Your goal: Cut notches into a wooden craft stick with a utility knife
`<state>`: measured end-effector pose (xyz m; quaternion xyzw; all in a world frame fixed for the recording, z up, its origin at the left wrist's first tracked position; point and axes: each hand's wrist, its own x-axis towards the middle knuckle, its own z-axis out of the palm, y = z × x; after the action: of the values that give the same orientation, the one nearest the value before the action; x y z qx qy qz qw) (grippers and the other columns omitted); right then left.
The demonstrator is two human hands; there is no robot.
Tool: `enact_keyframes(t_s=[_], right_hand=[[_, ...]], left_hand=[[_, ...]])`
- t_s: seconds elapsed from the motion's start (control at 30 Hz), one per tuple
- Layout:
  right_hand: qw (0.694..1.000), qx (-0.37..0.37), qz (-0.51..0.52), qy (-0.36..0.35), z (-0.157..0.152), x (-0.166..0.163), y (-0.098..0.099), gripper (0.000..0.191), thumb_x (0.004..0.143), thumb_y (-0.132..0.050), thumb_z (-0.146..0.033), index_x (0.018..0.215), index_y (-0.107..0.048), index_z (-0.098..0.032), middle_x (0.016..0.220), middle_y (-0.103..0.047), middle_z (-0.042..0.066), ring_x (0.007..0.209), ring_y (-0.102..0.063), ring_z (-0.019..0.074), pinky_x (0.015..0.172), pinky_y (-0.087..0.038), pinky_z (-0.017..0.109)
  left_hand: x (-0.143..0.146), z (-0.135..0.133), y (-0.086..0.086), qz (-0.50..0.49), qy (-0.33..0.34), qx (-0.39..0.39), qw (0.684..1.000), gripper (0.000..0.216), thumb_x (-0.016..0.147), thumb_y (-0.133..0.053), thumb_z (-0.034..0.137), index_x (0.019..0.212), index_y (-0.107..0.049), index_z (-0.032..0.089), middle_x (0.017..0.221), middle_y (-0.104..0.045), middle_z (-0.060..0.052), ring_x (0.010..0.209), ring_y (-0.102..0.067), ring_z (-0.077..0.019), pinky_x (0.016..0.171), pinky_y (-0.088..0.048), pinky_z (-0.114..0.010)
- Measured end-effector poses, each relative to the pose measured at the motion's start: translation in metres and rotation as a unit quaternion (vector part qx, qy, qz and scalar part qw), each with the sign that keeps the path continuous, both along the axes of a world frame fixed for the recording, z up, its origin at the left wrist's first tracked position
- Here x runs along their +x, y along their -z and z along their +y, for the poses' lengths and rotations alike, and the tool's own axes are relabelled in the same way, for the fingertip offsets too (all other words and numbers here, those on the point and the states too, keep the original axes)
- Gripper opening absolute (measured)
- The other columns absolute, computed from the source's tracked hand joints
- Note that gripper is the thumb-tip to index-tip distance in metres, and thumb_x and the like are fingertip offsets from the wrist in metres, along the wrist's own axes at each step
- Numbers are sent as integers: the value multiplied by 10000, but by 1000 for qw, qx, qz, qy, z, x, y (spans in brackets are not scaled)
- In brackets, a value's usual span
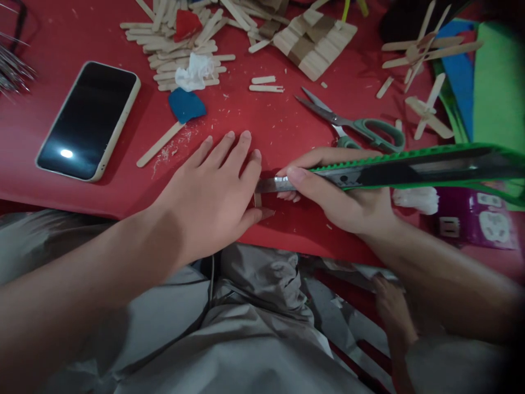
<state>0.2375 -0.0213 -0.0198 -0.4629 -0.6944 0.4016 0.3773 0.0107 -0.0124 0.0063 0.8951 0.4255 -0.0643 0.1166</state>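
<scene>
My left hand [215,191] lies flat on the red table [74,33], fingers together, pressing down a small wooden stick piece [257,200] that shows only between thumb and fingers. My right hand [344,197] grips a green utility knife [414,169]. Its metal blade [270,185] points left and touches the stick piece right beside my left fingertips.
A phone [88,120] lies at the left. Green-handled scissors [353,123] lie just beyond my right hand. Several loose craft sticks [184,49], a glued stick panel [314,41], stick crosses [426,46], a blue scrap [186,105] and wood shavings cover the far side. Green and blue sheets [498,82] lie at the right.
</scene>
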Motion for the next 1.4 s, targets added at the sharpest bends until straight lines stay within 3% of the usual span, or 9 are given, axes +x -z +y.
enact_keyframes(t_s=[0.13, 0.37, 0.47, 0.6, 0.67, 0.97, 1.1, 1.27, 1.4], right_hand=[[1000, -5, 14, -23, 0, 0, -1, 198, 1065, -779, -284, 875, -831, -305, 756, -822, -18, 663, -814, 179, 648, -700, 274], [999, -17, 48, 12, -1, -3, 0, 153, 1025, -807, -275, 878, -846, -256, 787, -846, -33, 649, -815, 134, 645, -703, 209], [998, -7, 56, 9, -1, -3, 1, 155, 1037, -803, -304, 899, -855, -257, 792, -853, -23, 658, -809, 135, 653, -695, 216], [999, 34, 24, -33, -2, 0, 3, 120, 1066, -792, -311, 980, -862, -264, 883, -886, -10, 717, -821, 129, 689, -673, 208], [997, 55, 0, -52, -2, 2, 3, 96, 1072, -787, -297, 1030, -870, -273, 945, -901, -10, 751, -833, 131, 715, -676, 214], [991, 84, -44, -96, 0, 1, 1, 94, 1050, -802, -245, 1081, -882, -283, 1048, -916, -20, 870, -868, 138, 814, -696, 198], [990, 79, -59, -97, 0, 2, 1, 86, 1051, -810, -272, 1083, -887, -295, 1035, -913, -10, 882, -871, 162, 858, -712, 243], [991, 69, -54, -100, 0, 4, 1, 85, 1060, -793, -279, 1048, -877, -294, 985, -902, -21, 800, -846, 148, 745, -691, 233], [992, 62, -59, -94, 0, 4, 1, 91, 1059, -795, -293, 1058, -885, -299, 1002, -903, -5, 833, -853, 173, 802, -708, 272]], left_hand=[[0, 0, 1, -16, -1, 6, 1000, 751, 1075, -673, 369, 1724, -503, 34, 1860, -352, -286, 1738, -343, -490, 1411, -333, -675], [-3, 5, -1, 3, 3, -18, 1000, 767, 1104, -661, 407, 1754, -458, 53, 1889, -300, -267, 1757, -302, -480, 1418, -306, -664], [-14, 13, 3, -19, 19, -35, 999, 790, 1084, -702, 482, 1763, -478, 148, 1914, -283, -205, 1763, -295, -474, 1422, -303, -657], [-30, 24, 11, -66, 43, -55, 995, 741, 1065, -668, 630, 1742, -527, 364, 1933, -290, -35, 1757, -306, -487, 1410, -300, -710], [-34, 27, 14, -77, 45, -67, 994, 747, 1048, -676, 657, 1735, -534, 400, 1938, -275, -15, 1761, -295, -487, 1404, -310, -715], [-32, 29, 11, -49, 50, -85, 994, 798, 1037, -716, 629, 1763, -498, 376, 1956, -215, -45, 1761, -275, -510, 1397, -342, -694], [-33, 30, 12, -64, 52, -86, 993, 776, 1054, -649, 710, 1752, -511, 401, 1949, -241, -20, 1759, -283, -505, 1409, -331, -688], [-34, 30, 12, -63, 49, -88, 993, 790, 1049, -661, 714, 1758, -503, 402, 1948, -243, -23, 1758, -281, -511, 1407, -322, -706], [-31, 29, 11, -63, 43, -89, 993, 802, 1032, -720, 676, 1756, -508, 403, 1952, -232, -27, 1758, -278, -517, 1409, -317, -706]])
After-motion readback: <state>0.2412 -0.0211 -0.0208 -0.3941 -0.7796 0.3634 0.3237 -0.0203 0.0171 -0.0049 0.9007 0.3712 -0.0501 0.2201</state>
